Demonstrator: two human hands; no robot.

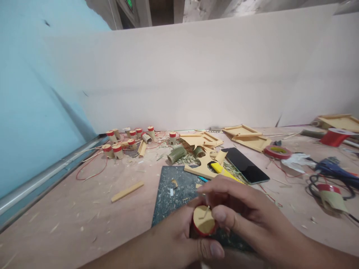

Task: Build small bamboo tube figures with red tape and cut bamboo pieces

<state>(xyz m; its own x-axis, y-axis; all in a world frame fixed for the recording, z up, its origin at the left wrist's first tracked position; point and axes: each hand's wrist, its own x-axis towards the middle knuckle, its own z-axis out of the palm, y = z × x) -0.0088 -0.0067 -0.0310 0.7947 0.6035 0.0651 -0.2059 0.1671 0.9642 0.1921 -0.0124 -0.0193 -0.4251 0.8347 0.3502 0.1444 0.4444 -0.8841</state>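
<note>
A small round piece (204, 219) with a pale wooden top and a red band round its edge is held over the dark cutting mat (171, 179). My left hand (182, 233) is wrapped round it from the left, with the thumb in front. A thin stick stands up at a slant from the top, beside a small slot. On the right side, my right hand (244, 209) is curved over the piece, its thumb and fingers apart and the thumb tip close to the stick. Whether that thumb touches the piece cannot be made out.
Several red-banded bamboo pieces (117, 151) stand at the back left. Beyond the mat lie a cut board (202, 170), a yellow knife (224, 171), bamboo tubes (177, 154) and a phone (246, 166). Red tape (277, 151), a red spool (335, 137) and a blue tool (336, 172) lie right.
</note>
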